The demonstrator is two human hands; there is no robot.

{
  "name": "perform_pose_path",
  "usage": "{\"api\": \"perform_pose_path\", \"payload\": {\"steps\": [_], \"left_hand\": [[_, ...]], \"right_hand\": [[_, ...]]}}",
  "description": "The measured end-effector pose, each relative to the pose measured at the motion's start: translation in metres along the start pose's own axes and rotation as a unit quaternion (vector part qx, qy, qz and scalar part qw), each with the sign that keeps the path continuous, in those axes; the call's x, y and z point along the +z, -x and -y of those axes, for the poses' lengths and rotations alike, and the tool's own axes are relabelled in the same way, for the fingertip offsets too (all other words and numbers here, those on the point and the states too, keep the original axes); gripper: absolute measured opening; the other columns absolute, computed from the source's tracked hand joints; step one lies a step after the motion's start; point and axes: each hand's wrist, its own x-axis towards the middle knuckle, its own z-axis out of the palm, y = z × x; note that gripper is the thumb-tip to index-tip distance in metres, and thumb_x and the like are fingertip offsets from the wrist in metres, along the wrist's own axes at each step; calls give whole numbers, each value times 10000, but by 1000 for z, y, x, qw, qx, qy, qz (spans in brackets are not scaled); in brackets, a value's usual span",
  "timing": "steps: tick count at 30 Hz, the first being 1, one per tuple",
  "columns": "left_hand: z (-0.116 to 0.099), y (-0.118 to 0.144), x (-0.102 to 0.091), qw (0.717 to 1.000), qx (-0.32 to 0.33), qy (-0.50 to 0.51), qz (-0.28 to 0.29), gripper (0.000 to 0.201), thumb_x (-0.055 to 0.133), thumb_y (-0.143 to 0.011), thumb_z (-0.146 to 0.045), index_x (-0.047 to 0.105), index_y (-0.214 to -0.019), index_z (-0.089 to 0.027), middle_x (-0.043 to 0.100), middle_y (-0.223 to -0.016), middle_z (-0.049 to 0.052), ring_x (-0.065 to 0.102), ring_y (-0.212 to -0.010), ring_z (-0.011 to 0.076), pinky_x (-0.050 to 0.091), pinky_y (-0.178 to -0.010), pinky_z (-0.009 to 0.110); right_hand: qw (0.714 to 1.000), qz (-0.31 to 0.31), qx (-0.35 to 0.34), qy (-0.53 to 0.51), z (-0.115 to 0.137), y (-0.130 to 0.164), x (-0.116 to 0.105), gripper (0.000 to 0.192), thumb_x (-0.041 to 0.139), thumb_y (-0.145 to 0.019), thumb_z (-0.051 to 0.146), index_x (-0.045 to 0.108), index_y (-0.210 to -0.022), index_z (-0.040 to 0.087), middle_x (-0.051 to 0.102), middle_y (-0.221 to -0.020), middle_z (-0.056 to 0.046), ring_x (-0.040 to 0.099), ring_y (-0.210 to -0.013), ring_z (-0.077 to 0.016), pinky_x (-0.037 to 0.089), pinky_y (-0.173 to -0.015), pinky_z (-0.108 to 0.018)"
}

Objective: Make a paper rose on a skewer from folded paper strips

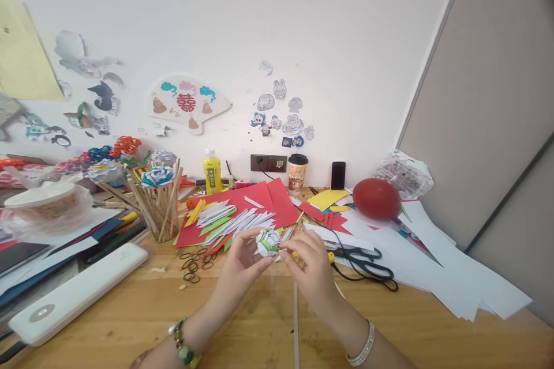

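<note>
A white and green paper flower (269,241) is held above the table's middle. My left hand (243,259), with a beaded bracelet at the wrist, wraps its fingers and thumb around the flower's left side. The fingertips of my right hand (309,256) pinch at the flower's right edge; exactly what lies between them is too small to make out. Behind the hands, folded white and green paper strips (253,221) lie on red paper sheets (281,202). Black-handled scissors (367,265) rest to the right of my right hand.
Rubber bands (194,265) lie left of my hands. A holder of wooden sticks (162,213) carries paper flowers. A long white device (82,291) lies front left. A yellow bottle (212,172), lidded cup (297,174), phone (338,176) and red balloon (376,199) stand behind.
</note>
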Motion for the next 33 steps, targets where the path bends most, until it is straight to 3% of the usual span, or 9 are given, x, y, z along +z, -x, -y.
{"api": "perform_pose_path", "payload": {"steps": [4, 10, 18, 26, 33], "left_hand": [[5, 0, -3, 1000, 12, -11, -3, 413, 794, -608, -200, 570, -954, -218, 605, -995, 37, 590, -918, 191, 511, -767, 321], [6, 0, -4, 1000, 12, -15, -1, 419, 805, -594, -222, 578, -945, -212, 583, -998, 44, 576, -934, 196, 514, -777, 327], [7, 0, -4, 1000, -5, -17, -10, 427, 818, -562, -213, 588, -922, -209, 587, -981, 37, 592, -894, 195, 517, -758, 331], [8, -1, -5, 1000, 5, -11, -11, 423, 821, -561, -210, 592, -916, -212, 573, -992, 34, 585, -893, 190, 513, -744, 314], [9, 0, -7, 1000, 1, -24, -11, 410, 814, -570, -213, 599, -920, -209, 587, -1025, 51, 588, -913, 210, 511, -759, 336]], "right_hand": [[998, 18, 33, -42, -1, -1, 1, 86, 578, -827, 172, 623, -766, 214, 619, -728, -9, 522, -749, -177, 408, -689, -313], [999, 27, 13, -25, -2, -2, 0, 86, 574, -828, 174, 590, -750, 208, 596, -711, -8, 507, -735, -177, 395, -670, -304], [994, 41, -85, 50, -3, -5, -7, 138, 490, -878, 181, 578, -776, 207, 604, -749, -22, 489, -730, -175, 365, -707, -328], [989, 70, 61, -118, -3, -8, -8, 93, 562, -825, 211, 596, -738, 211, 580, -732, -9, 530, -763, -167, 426, -687, -296], [990, 84, 54, -97, -4, -8, -8, 78, 590, -804, 167, 581, -742, 215, 569, -744, 0, 527, -775, -167, 414, -697, -292]]}}
